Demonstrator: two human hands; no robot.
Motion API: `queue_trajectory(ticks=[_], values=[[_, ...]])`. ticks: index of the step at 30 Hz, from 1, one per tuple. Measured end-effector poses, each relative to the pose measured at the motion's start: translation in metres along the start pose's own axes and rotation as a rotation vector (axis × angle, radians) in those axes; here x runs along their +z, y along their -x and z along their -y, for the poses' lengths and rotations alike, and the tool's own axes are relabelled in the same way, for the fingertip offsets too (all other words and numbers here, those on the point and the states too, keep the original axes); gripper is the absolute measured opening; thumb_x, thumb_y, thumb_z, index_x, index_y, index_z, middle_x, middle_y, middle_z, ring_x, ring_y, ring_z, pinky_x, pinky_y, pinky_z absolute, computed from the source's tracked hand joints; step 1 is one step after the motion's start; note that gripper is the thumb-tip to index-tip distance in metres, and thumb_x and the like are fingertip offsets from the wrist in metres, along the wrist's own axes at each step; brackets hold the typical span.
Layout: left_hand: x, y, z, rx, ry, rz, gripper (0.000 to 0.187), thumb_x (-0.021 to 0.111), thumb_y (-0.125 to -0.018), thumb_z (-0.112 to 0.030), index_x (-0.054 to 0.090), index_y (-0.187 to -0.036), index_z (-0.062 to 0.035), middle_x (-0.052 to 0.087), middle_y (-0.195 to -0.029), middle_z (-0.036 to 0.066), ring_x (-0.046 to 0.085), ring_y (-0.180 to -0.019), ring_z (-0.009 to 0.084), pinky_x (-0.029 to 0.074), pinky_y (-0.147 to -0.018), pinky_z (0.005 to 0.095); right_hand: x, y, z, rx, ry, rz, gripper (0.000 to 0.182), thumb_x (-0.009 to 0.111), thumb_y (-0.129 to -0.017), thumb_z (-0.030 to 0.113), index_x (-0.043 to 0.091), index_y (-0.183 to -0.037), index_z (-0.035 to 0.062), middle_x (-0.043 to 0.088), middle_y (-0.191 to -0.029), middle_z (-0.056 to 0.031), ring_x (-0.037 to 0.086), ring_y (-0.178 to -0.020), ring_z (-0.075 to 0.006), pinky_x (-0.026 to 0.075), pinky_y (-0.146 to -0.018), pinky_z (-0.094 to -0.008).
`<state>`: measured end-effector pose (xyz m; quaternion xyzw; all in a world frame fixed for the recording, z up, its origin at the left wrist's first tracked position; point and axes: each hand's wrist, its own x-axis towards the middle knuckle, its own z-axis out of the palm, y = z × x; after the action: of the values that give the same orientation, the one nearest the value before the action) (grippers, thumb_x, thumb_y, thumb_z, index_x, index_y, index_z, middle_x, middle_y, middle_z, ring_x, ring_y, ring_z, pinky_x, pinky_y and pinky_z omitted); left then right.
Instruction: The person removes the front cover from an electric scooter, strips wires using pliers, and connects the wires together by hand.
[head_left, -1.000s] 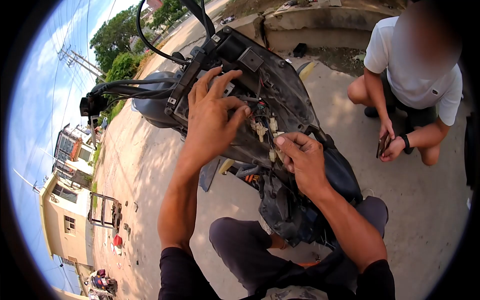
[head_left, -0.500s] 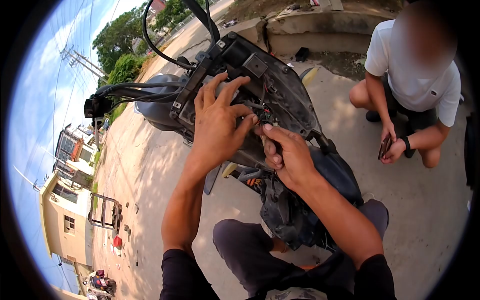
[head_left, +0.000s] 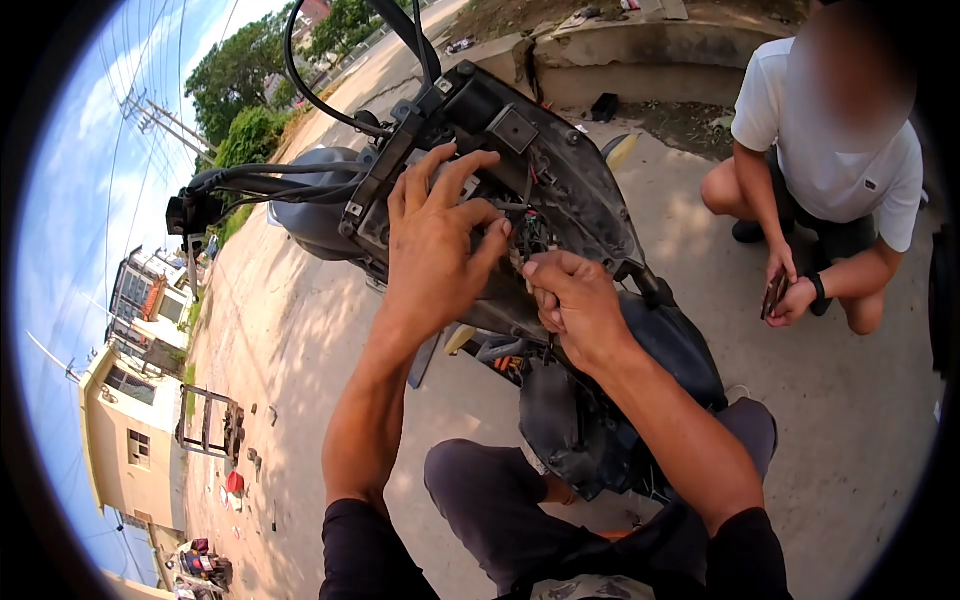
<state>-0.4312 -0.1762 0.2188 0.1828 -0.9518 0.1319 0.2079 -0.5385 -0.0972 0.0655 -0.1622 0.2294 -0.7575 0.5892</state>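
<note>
My left hand is over the opened front of a scooter, its thumb and index finger pinched together beside the wiring. The other fingers curve over a dark frame part. What lies in that pinch is too small to make out. Lower and to the right, my right hand is closed, thumb against bent fingers, at the lower end of thin coloured wires. A wire seems to run into its fingertips, though the grip hides most of it. A short dark piece hangs below that hand.
A person in a white shirt squats at the right, holding a dark flat object in both hands. Handlebar cables stretch left. The scooter's dark seat lies beside my right forearm. A concrete kerb runs behind.
My right hand has drawn slightly down and away from my left hand, its fingers curling tighter, and more of the wiring shows between them. My left hand has barely moved.
</note>
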Motion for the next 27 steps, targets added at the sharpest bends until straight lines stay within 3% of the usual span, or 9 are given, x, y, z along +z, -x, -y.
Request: queue_trajectory(ticks=[5,12,27], values=[[0.004,-0.001,0.007,-0.017,0.078,-0.069,0.008,0.076,-0.090,-0.012,0.079,-0.090,-0.0043,0.063,-0.149,0.007,0.047,-0.149,0.0349,0.033,-0.123,0.0526,-0.010,0.011,0.013,-0.045,0.111,-0.085,0.011,0.073,-0.101,0.012,0.073,-0.100,0.0015,0.056,-0.067,0.0047,0.045,-0.053,-0.0032,0.033,-0.049,-0.0215],[0.003,0.000,0.006,-0.037,0.080,-0.061,0.008,0.075,-0.091,-0.011,0.080,-0.092,-0.0039,0.064,-0.148,0.007,0.047,-0.149,0.0340,0.034,-0.123,0.0512,-0.061,-0.006,0.026,0.157,-0.393,0.075,0.015,0.058,-0.112,0.014,0.067,-0.112,0.0019,0.043,-0.064,0.0078,0.039,-0.051,-0.0042,0.031,-0.047,-0.0232],[0.002,0.000,0.006,-0.031,0.078,-0.038,0.008,0.076,-0.094,-0.011,0.077,-0.091,-0.0037,0.063,-0.151,0.010,0.045,-0.150,0.0365,0.032,-0.124,0.0490,-0.067,-0.008,0.027,0.109,-0.367,0.175,0.018,0.063,-0.109,0.012,0.067,-0.121,-0.0008,0.046,-0.069,0.0054,0.041,-0.056,-0.0058,0.033,-0.052,-0.0230]])
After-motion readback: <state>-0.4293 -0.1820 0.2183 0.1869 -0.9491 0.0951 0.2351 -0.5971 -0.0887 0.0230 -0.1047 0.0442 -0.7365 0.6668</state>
